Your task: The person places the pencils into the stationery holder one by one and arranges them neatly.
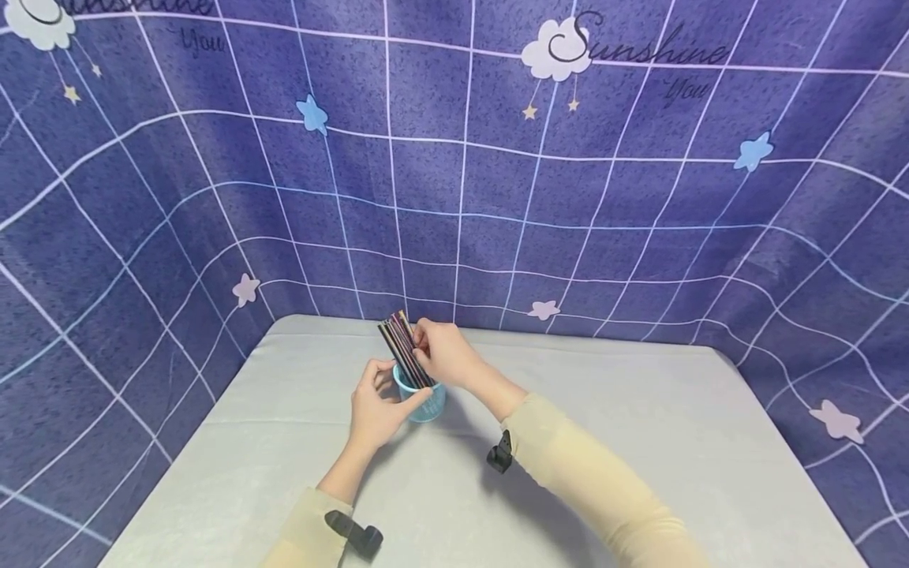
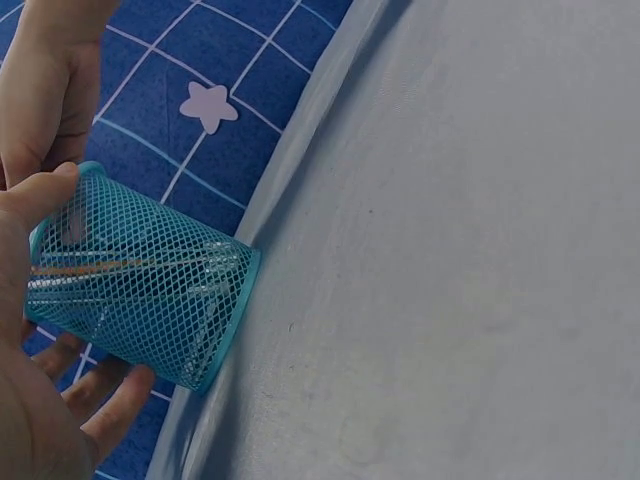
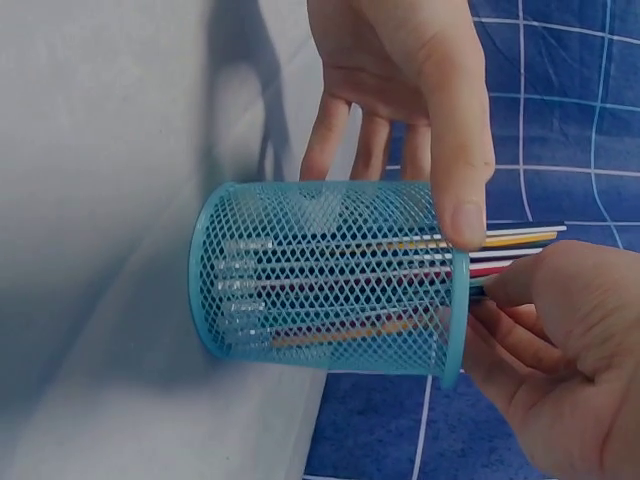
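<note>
A light blue mesh pencil cup (image 1: 428, 406) stands upright on the table, and my left hand (image 1: 376, 414) holds it. The left thumb lies at the rim, with the fingers on the opposite side. A bundle of slim pencils (image 1: 400, 347) in several colours leans out of the cup toward the upper left. My right hand (image 1: 447, 355) grips the bundle above the rim between thumb and fingers. In the right wrist view, the lower ends of the pencils (image 3: 340, 265) show through the mesh, close to the cup's base.
A pale cloth covers the table (image 1: 604, 442). Behind it and at both sides hangs a blue curtain (image 1: 497, 237) with a grid, stars and clouds. Black straps with small mounts (image 1: 500, 452) sit on both sleeves.
</note>
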Demonstrator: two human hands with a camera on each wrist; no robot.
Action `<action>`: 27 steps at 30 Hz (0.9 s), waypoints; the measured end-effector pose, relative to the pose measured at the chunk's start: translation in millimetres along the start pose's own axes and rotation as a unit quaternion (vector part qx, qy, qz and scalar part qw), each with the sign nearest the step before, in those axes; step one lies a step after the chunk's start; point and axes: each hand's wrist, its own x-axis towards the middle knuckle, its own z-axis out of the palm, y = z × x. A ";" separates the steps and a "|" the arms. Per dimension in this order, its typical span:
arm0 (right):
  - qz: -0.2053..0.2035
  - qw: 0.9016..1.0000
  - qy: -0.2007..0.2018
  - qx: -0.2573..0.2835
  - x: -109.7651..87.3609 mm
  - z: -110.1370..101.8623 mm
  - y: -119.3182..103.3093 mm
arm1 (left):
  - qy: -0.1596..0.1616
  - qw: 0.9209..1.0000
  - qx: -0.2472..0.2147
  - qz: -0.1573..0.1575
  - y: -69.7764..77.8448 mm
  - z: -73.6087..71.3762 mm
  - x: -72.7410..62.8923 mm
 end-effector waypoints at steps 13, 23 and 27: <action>0.039 0.998 0.039 0.026 -15.3 -13.3 3.3 | -0.016 1.000 -0.006 -0.011 0.0 6.1 2.6; 0.071 0.990 0.076 0.099 -71.4 -56.9 47.1 | -0.003 0.999 -0.020 -0.025 -5.2 -2.4 6.7; 0.114 0.985 0.043 0.125 -106.1 -69.0 73.8 | -0.004 0.999 -0.010 -0.043 -1.8 -6.0 6.6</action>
